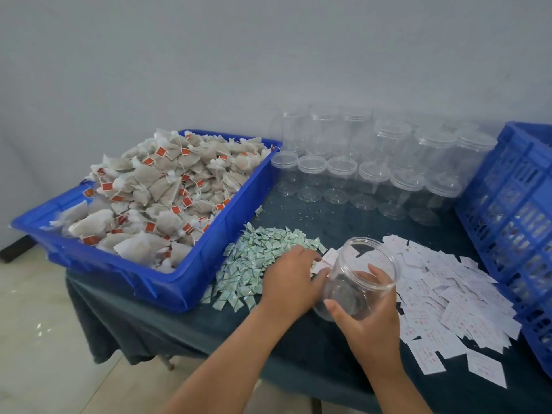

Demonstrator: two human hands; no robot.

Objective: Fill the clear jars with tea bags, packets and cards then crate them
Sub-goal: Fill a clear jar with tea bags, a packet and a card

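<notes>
Well to the left of the grip, a blue tray [209, 234] is heaped with tea bags [167, 186]. Nearer lies a pile of green packets [254, 258]. The left hand [291, 282] rests palm-down on its edge, fingertips beside the jar's mouth; I cannot tell whether they pinch anything. The right hand [364, 321] grips the clear jar [358, 279], tilted above the table, thumb on one side and fingers round the other. White cards [448, 294] spread just right of it, lidded jars [373, 174] stand beyond, and a blue crate [513, 204] stands farthest right.
</notes>
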